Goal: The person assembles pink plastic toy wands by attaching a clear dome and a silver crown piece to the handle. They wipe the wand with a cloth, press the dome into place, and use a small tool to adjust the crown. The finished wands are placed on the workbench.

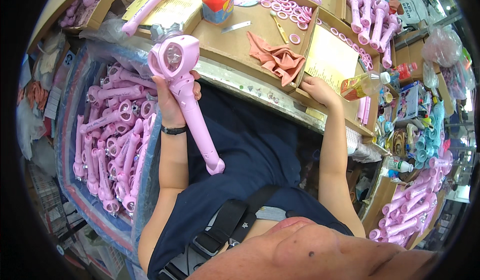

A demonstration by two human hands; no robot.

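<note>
A pink toy wand [192,112] slants across in front of me, its rounded openwork head up and its handle end down by my dark blue clothing. My left hand [172,100] is closed around it just below the head, where a clear part shows inside. Silvery, faceted pieces top the head. At the front corner of a cardboard tray [357,125], my right hand [321,92] has its fingers curled together. Whatever they hold, if anything, is hidden. Close to that hand lie a crumpled salmon-coloured cloth [277,57] and a yellow printed sheet [332,55].
A plastic-lined bin [67,145] full of similar wands stands at left. Pink rings [282,15], a red-and-blue cup [218,2], a small metal strip [236,27] and a yellow-handled brush [280,28] occupy the trays. A bottle [360,86] leans at right; more wand parts [410,210] fill a box below.
</note>
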